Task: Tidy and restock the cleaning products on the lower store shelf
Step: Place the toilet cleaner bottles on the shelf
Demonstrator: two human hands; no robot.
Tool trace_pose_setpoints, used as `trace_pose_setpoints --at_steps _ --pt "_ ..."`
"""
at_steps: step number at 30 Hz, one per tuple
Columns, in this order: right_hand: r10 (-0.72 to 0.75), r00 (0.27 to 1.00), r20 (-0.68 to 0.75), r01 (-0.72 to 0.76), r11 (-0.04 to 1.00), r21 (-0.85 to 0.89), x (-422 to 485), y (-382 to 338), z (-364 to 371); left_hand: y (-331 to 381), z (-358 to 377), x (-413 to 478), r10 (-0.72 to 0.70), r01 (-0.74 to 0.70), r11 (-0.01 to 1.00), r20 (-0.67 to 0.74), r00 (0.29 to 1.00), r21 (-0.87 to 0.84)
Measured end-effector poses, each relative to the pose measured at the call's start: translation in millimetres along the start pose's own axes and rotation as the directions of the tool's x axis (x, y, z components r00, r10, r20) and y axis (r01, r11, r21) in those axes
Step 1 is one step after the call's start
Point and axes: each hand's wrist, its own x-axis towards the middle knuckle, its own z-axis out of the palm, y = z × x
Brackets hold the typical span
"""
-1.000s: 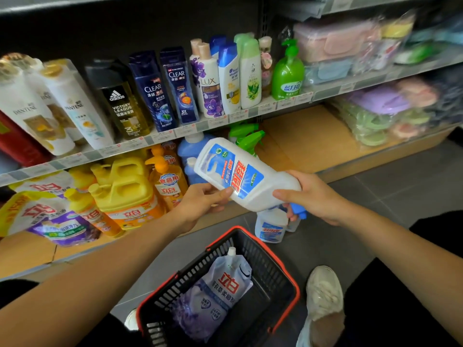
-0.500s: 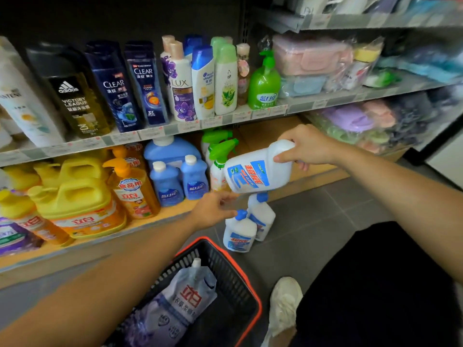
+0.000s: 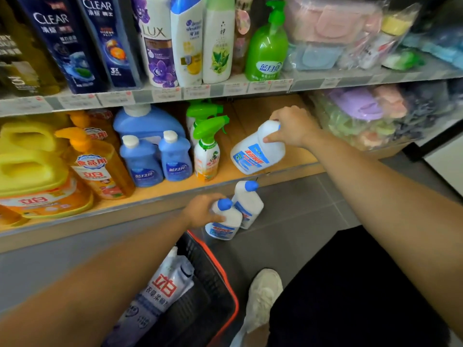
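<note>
- My right hand (image 3: 292,127) is gripping the neck end of a white cleaner bottle (image 3: 258,152), fingers curled round it. The bottle is tilting, its base low over the front of the lower shelf (image 3: 250,113); I cannot tell whether it is touching the board.
- My left hand (image 3: 203,209) is closing round a blue-capped bottle (image 3: 223,222) standing on the floor below the shelf lip. The two hands are working well apart.
- A second blue-capped bottle (image 3: 248,204) is standing on the floor, touching the first.
- Just left of the tilting bottle, two green spray bottles (image 3: 206,146) are standing upright, one behind the other.
- Further left, two small blue bottles (image 3: 157,160) are standing in front of a large blue jug (image 3: 147,120); then an orange pump bottle (image 3: 100,166) and yellow jugs (image 3: 32,171).
- To the right, bagged plastic goods (image 3: 363,113) are crowding that end of the shelf.
- A black basket (image 3: 226,294) with an orange rim is sitting on the floor by my shoe (image 3: 264,291); a refill pouch (image 3: 162,289) is lying inside it.
</note>
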Motion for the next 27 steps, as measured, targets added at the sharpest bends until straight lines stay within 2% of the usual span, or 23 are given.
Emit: trace_pose_setpoints --at_steps 5,9,14,20,22,25,27 --pt "0.095 0.976 -0.197 -0.048 0.972 0.229 17.5 -3.8 26.9 -2.8 5.5 0.4 0.013 -0.014 1.0 -0.072 0.997 -0.026" --pt "0.036 0.964 -0.263 0.072 0.92 0.386 30.2 -16.1 38.9 -3.1 6.9 -3.6 -0.034 0.03 0.999 -0.158 0.987 -0.031" --pt "-0.069 0.952 -0.298 0.187 0.903 0.388 51.5 -26.3 42.7 -3.6 -3.7 -15.1 -0.077 0.07 0.997 -0.296 0.952 -0.034" --pt "-0.111 0.956 -0.273 0.23 0.861 0.453 60.7 -22.0 43.9 2.0 -38.1 -27.5 -0.06 0.042 0.997 -0.356 0.933 -0.058" --pt "-0.07 0.96 -0.272 0.214 0.81 0.546 57.9 -23.2 47.0 10.2 -49.8 -30.6 -0.046 0.032 0.999 -0.388 0.92 -0.043" --pt "0.056 0.976 -0.208 0.116 0.678 0.726 47.4 -20.5 53.7 26.6 -67.2 -33.3 -0.038 0.021 0.999 -0.412 0.91 -0.047" --pt "0.102 0.979 -0.177 0.068 0.654 0.753 35.7 -13.6 59.3 38.2 -78.3 -34.2 -0.032 -0.005 0.997 -0.432 0.902 -0.083"
